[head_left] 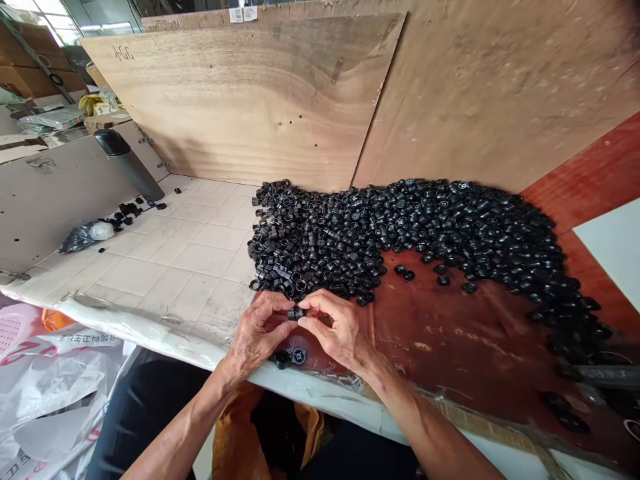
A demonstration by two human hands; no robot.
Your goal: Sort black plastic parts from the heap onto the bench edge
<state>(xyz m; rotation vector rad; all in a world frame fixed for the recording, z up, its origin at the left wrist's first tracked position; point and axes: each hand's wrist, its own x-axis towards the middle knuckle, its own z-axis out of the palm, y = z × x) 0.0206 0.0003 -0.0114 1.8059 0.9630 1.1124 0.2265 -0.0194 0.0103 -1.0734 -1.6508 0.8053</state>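
Nearest, at the table [450, 347] edge, the left hand [257, 333] and right hand [334, 331] clamped fingertips on opposite ends of one small black cap [297, 312], steadying it between them. Two loose caps [291, 357] lay at 6 o'clock below it; the heap of caps [400, 227] spread from 12 to 3 o'clock, within reach.

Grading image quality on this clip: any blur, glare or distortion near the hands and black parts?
Head view: even daylight, little glare; left hand, right hand and the pinched black part sharp; lens distortion bends the plywood board; pile smears far right.
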